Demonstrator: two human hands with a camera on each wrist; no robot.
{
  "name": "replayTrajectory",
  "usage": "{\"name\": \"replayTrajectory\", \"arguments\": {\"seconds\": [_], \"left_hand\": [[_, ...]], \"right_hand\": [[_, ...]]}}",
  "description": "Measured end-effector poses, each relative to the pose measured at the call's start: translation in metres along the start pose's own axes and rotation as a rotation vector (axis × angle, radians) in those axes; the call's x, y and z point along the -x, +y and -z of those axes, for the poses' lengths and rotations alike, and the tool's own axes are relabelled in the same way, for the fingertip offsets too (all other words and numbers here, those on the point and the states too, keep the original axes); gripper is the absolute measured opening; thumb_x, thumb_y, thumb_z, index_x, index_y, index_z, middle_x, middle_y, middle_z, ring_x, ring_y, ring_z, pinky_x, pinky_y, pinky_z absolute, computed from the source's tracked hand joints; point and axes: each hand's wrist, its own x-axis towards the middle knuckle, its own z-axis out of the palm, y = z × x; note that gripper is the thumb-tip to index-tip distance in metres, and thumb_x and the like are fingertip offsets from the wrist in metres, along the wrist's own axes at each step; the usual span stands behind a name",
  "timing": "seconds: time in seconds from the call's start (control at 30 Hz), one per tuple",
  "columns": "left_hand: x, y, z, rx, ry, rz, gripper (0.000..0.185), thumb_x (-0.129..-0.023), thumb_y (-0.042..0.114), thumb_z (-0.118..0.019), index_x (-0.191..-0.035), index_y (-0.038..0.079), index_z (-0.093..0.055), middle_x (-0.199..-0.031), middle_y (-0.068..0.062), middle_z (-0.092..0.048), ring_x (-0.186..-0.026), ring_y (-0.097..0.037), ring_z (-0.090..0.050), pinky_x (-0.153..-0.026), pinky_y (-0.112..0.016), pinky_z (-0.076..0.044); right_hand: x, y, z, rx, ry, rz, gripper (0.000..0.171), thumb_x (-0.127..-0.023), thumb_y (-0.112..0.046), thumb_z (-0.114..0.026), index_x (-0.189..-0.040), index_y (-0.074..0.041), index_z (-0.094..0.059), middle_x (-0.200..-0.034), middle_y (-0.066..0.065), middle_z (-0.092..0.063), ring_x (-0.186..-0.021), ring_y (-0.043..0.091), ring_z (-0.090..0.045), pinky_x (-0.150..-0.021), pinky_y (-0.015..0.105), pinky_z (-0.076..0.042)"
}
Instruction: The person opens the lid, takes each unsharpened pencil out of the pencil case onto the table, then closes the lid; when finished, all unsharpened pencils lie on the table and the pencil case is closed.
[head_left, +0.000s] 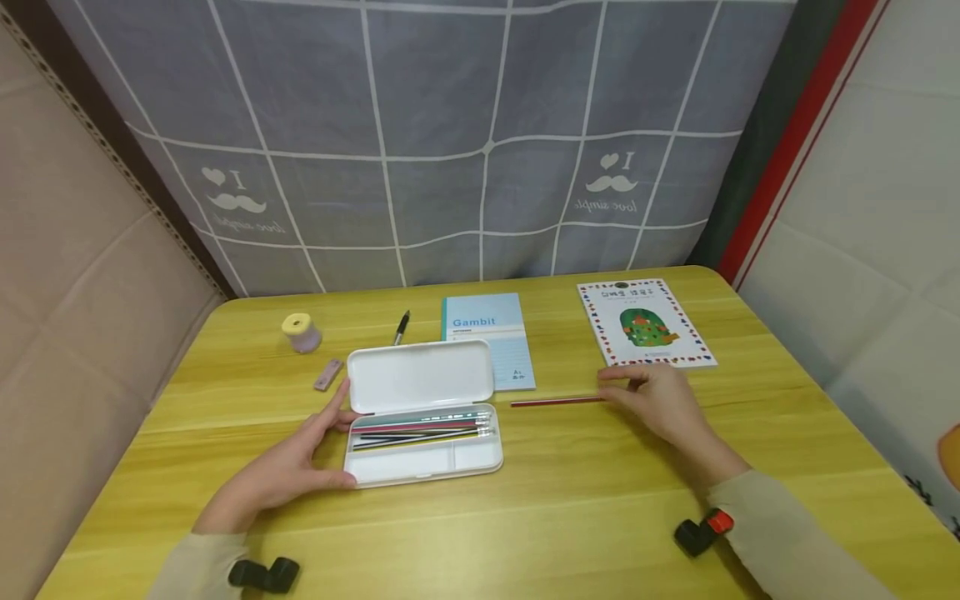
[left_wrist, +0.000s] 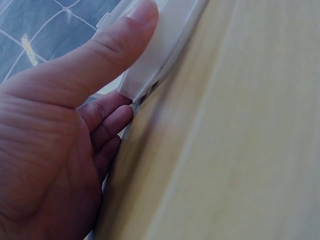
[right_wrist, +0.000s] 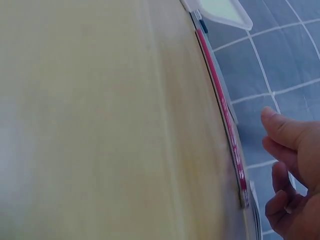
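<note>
My left hand braces the open white plastic pencil case, thumb and fingers curled on its left end so it sits steady. My right hand, fingers loosely extended, touches a thin red pencil lying on the yellow wooden table, just right of the case. Several pencils fill the case's long tray.

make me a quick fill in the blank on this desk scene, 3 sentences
1. The white plastic pencil case has its lid ___.
2. The left hand holds the case's ___ end.
3. The right hand reaches the red pencil lying on the yellow wooden ___.

Missing words: open; left; table
</note>
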Motion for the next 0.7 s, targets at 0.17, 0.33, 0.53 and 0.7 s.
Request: {"name": "replayTrajectory", "arguments": {"seconds": [0.17,0.33,0.53,0.7], "left_hand": [[0.0,0.0,0.001,-0.015,0.007,-0.005,0.127,-0.082,0.031,-0.09,-0.169,0.026,0.002,-0.149,-0.008,-0.054,-0.128,-0.01,-0.048,-0.108,-0.002,-0.013],[0.0,0.001,0.002,-0.018,0.011,-0.01,0.128,-0.081,0.031,-0.09,-0.169,0.025,0.002,-0.148,-0.009,-0.054,-0.128,-0.013,-0.049,-0.108,-0.002,-0.014],[0.0,0.002,0.001,-0.024,0.008,-0.02,0.128,-0.081,0.031,-0.09,-0.169,0.024,0.003,-0.149,-0.009,-0.054,-0.128,-0.011,-0.049,-0.109,-0.002,-0.015],[0.0,0.003,0.0,-0.021,0.009,-0.028,0.128,-0.081,0.029,-0.091,-0.169,0.023,0.002,-0.149,-0.009,-0.055,-0.126,-0.01,-0.048,-0.108,-0.003,-0.017]], "right_hand": [[-0.009,-0.021,-0.01,-0.042,-0.044,-0.013,0.033,-0.087,-0.025,-0.087,-0.117,-0.014,-0.082,-0.108,0.005,-0.079,-0.084,0.019,-0.06,-0.061,0.026,-0.044],[-0.017,-0.044,-0.022,-0.099,-0.085,0.007,0.035,-0.087,-0.025,-0.087,-0.119,-0.012,-0.081,-0.116,0.002,-0.078,-0.092,0.021,-0.061,-0.067,0.027,-0.047],[-0.021,-0.061,-0.04,-0.122,-0.125,0.028,0.033,-0.084,-0.026,-0.09,-0.114,-0.015,-0.083,-0.11,0.001,-0.079,-0.076,0.018,-0.055,-0.061,0.027,-0.044],[-0.024,-0.074,-0.058,-0.133,-0.158,0.091,0.031,-0.082,-0.026,-0.091,-0.111,-0.016,-0.084,-0.095,0.0,-0.08,-0.057,0.012,-0.043,-0.05,0.026,-0.037]]}}
